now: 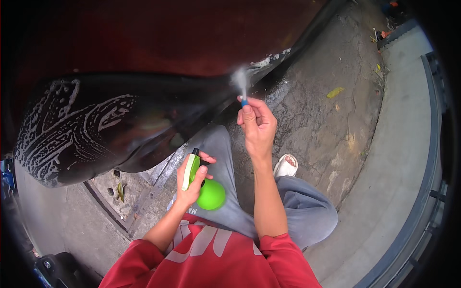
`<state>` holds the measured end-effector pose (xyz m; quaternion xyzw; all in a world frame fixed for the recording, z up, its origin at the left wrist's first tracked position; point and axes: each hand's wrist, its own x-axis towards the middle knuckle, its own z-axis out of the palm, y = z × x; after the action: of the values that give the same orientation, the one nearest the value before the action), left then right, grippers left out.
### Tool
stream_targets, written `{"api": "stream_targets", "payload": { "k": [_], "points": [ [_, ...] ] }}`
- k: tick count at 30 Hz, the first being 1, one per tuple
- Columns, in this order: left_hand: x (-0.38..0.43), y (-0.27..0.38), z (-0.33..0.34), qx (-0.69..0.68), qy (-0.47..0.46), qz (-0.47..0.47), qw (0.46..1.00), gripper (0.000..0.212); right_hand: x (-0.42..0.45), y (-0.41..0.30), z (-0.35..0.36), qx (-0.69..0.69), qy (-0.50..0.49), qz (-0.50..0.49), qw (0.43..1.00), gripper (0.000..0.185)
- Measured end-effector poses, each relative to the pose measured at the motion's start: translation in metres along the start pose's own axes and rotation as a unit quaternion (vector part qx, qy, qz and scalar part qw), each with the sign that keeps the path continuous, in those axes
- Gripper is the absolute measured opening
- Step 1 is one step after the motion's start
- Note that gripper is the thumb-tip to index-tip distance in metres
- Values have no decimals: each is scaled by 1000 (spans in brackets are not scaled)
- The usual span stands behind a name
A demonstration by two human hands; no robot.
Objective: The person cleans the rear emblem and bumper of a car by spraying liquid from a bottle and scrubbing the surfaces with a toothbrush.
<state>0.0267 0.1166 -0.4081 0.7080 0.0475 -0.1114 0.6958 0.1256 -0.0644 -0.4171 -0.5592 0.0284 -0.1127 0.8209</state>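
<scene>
My left hand [191, 179] is wrapped round the green and black head of a spray bottle [211, 194] with a bright green round body, held above my thigh. In my right hand [256, 124] is a small brush [244, 102] with a blue handle; its pale, blurred bristle end touches or nearly touches the lower edge of a dark, glossy curved panel [155, 104], apparently vehicle bodywork. White foam [263, 64] lies along that edge just beyond the brush. More foam [65, 136] spreads in streaks and arcs over the panel's left part. Above it, the surface is dark red.
I crouch on rough, partly wet concrete [313, 118], with a white shoe [286, 165] near my right arm. A yellow leaf [335, 92] lies ahead at right. A pale curb [399, 144] and metal railing curve round the right side. A black object [63, 268] stands at lower left.
</scene>
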Motion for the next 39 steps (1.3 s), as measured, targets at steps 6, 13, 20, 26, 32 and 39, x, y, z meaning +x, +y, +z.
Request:
{"api": "stream_targets", "payload": {
  "k": [6,13,20,26,32,39],
  "points": [
    [14,-18,-11,-32,-44,15,998,50,-8,-12,8,-38,1,16,999,19],
    [12,-25,-3,-30,-86,0,996,53,-25,-5,2,-62,56,39,996,19],
    [14,-42,-3,-79,-81,-27,993,52,28,-38,-36,-167,-44,11,985,18],
    [16,-46,-3,-81,-120,-20,989,54,103,-78,-82,-231,-139,44,962,15],
    [11,-52,-11,-70,-98,-40,992,55,109,-90,-59,-308,-247,5,919,15],
    [14,-49,-11,-36,-84,-27,995,55,114,-84,-58,-303,-256,6,918,13]
  ]
}}
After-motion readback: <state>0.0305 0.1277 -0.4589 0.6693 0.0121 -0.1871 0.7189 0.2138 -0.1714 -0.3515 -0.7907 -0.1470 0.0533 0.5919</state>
